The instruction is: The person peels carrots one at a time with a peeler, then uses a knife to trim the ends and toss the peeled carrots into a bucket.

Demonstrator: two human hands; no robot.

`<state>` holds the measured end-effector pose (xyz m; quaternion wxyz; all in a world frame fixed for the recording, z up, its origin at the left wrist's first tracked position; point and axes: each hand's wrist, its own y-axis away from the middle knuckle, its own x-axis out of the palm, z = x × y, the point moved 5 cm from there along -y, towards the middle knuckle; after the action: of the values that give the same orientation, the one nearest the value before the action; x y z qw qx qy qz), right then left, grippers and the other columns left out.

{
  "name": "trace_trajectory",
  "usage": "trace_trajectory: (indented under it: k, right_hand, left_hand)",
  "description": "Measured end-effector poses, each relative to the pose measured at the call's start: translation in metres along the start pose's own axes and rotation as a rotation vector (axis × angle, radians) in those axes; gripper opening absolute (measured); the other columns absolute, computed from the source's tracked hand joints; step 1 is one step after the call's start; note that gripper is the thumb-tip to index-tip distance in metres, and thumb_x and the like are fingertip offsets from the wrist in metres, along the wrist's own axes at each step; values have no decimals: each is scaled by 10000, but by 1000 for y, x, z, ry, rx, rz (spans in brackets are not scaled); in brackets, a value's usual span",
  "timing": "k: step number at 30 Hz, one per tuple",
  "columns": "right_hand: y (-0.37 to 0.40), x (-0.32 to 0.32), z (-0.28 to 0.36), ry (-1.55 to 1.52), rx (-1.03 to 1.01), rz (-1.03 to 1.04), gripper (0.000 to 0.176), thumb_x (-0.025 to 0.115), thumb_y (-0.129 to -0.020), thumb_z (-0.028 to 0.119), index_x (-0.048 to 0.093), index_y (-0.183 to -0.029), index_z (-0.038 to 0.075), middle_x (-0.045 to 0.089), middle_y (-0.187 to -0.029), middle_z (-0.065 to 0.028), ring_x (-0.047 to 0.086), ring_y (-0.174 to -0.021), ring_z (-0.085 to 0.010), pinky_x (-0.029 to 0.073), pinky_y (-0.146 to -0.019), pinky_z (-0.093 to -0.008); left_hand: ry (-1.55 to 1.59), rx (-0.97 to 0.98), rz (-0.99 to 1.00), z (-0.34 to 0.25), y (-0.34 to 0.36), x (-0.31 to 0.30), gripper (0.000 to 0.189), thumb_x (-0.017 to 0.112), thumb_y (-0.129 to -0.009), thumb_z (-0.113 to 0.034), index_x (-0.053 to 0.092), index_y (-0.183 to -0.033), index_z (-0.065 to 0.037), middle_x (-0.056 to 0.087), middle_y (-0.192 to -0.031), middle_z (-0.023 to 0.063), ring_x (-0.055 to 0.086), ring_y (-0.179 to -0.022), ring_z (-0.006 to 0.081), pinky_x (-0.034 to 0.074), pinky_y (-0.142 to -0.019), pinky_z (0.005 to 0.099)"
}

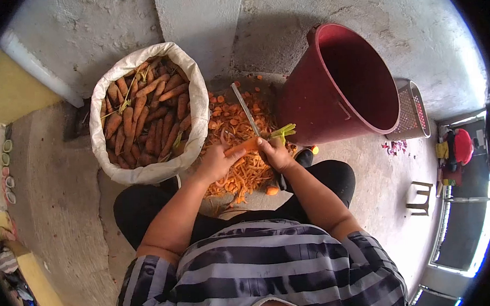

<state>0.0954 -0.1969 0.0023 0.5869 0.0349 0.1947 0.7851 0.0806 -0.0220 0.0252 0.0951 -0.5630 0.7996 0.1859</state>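
Overhead, looked down along both forearms of a person seated low above the floor [62, 186]. Held the carrot [243, 147] level between the two hands, over a heap of peelings [241, 178] and between the knees. Clasped its narrow end in the left hand [216, 161], fingers curled shut around it. Closed the right hand [277, 152] on the handle of a knife [245, 111], blade angled up and away toward the wall, with the green top [283, 131] just beside that hand. Could not tell whether the right hand also pinched the carrot. Showed a sack [197, 100] filled with whole carrots [142, 120] just left of the heap, a dark red bucket [304, 104] tilted just to its right, a mesh basket [413, 109] behind the bucket, and a small stool [419, 198] well apart.

Hazard, as judged: risked a slip of the blade off the round, tapered root and into the left thumb, for want of any board or support beneath. Risked also a lost grip from juice on the fingers, if any, and a carrot dropped among the scraps.
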Motion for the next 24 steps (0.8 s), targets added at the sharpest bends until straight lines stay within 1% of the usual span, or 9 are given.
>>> trace_trajectory:
  k: [4,7,10,13,16,18,20,21,24]
  right_hand:
    - [5,15,0,-67,179,-15,520,411,-840,545,456,-638,68,422,-494,-29,397,-404,-125,328,-394,-261]
    - [7,25,-12,-468,429,36,512,433,-823,554,489,-750,50,456,-526,-42,407,-412,-128,341,-391,-262]
    - [13,24,-15,-599,532,-43,460,476,-825,495,498,-833,35,491,-585,-59,415,-425,-125,344,-395,-250]
    - [16,23,5,-411,272,-63,366,544,-806,377,503,-898,25,510,-633,-67,426,-443,-123,355,-409,-251]
    - [16,16,17,-317,159,-92,298,572,-773,245,507,-941,8,531,-666,-66,459,-478,-120,376,-437,-247]
    - [16,-6,43,-132,68,-162,239,573,-744,176,531,-904,4,557,-704,-61,512,-547,-119,397,-466,-240]
    - [21,-41,83,-188,-91,-285,204,571,-732,172,547,-878,32,557,-704,-52,504,-539,-113,394,-455,-244]
    - [21,-65,93,-347,-241,-441,191,576,-748,199,556,-870,53,561,-711,-50,490,-515,-111,394,-451,-237]
    - [40,-140,135,-793,-342,-719,293,585,-803,284,514,-983,63,550,-689,-43,467,-467,-100,388,-421,-223]
  left_hand:
    - [-334,184,-303,-5,6,-3,387,634,-767,-341,601,-932,8,507,-957,182,552,-828,302,450,-698,369]
    - [-418,145,-344,-6,8,-3,399,629,-765,-349,601,-955,0,501,-987,181,551,-846,318,452,-742,386]
    - [-440,53,-243,-3,6,-3,415,618,-771,-358,591,-1000,-13,499,-1004,190,537,-905,330,446,-773,388]
    - [-427,277,-263,-16,11,-2,453,626,-758,-386,585,-1026,-23,496,-1038,193,517,-966,338,435,-809,385]
    - [-289,288,-171,-12,9,6,495,638,-739,-420,584,-1046,-36,493,-1065,202,494,-1016,347,420,-840,390]
    - [-258,278,-199,-14,9,0,435,673,-685,-443,610,-853,-47,507,-978,213,554,-858,301,457,-751,351]
    - [-174,119,-94,-8,9,-7,411,672,-688,-443,589,-737,-44,511,-896,191,555,-813,280,454,-720,341]
    - [-158,244,-185,3,4,-6,400,667,-703,-416,526,-633,-48,490,-817,152,537,-750,247,442,-672,333]
    - [-215,108,-208,5,5,-10,359,655,-721,-373,542,-651,-40,484,-819,147,523,-749,248,434,-668,343]
